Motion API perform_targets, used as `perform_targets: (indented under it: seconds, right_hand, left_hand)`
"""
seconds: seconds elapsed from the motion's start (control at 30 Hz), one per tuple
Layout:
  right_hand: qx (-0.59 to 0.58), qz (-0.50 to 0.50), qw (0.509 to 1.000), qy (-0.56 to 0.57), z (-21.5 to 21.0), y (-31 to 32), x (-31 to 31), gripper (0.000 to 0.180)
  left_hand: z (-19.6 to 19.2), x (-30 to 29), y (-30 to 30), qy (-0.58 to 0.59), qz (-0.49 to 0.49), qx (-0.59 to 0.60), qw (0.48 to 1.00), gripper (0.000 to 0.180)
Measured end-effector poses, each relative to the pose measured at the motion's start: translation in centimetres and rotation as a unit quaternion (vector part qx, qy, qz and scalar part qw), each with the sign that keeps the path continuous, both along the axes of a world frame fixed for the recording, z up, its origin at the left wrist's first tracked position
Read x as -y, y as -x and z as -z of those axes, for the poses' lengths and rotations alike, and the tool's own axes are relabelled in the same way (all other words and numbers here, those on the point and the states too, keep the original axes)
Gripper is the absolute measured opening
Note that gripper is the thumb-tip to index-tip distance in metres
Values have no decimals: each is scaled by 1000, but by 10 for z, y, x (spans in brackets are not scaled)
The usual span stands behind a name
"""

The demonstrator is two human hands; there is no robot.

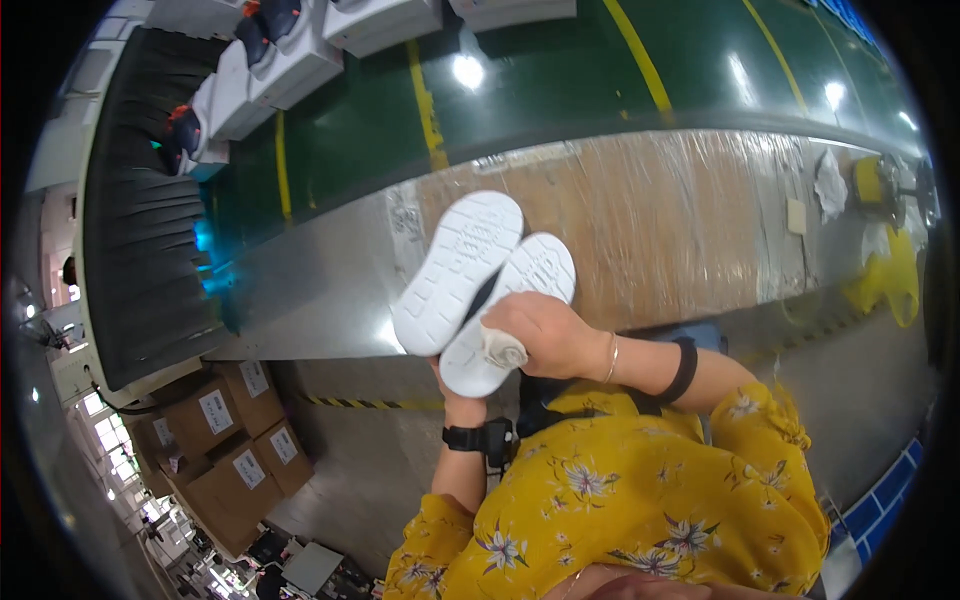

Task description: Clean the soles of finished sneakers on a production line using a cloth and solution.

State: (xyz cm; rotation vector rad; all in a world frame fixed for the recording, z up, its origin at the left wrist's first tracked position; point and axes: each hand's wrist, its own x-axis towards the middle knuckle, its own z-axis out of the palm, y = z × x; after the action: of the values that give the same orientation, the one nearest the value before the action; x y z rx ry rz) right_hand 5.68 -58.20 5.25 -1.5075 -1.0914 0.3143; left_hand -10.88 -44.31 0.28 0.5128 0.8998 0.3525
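I see the right hand (545, 332) closed around a pale cloth (505, 349), pressed to one sole of the white shoes (447, 285). The left hand (458, 403) is mostly hidden beneath them; I cannot tell its grip. Raised marks (482, 235) show on the soles beyond the right hand. Left of both hands, brown cartons (230, 500) bear white labels (215, 411), too small for me to read. Ahead lies a metal bench (320, 300), brown sheeting (680, 215) under clear film on its right; farther out, a green belt (530, 90) with yellow stripes (425, 100).
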Motion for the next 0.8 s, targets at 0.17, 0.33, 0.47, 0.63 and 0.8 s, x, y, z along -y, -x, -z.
perform_targets:
  seconds: [0.17, 0.33, 0.47, 0.63, 0.8]
  right_hand:
    - [-108, 175, 975, 85, 30, -35, 14, 31]
    - [-77, 261, 955, 117, 55, -75, 28, 24]
    - [-104, 311, 943, 58, 58, -73, 21, 23]
    - [-111, 323, 939, 42, 79, -75, 17, 23]
    - [-51, 321, 945, 43, 81, -82, 24, 27]
  left_hand:
    - [33, -6, 7, 50, 3, 91, 995, 63]
    - [18, 0, 2, 40, 1, 123, 992, 67]
    - [7, -6, -5, 50, 8, 115, 992, 71]
    - [8, -4, -7, 79, -4, 92, 993, 76]
    - [-5, 9, -23, 82, 2, 166, 983, 78]
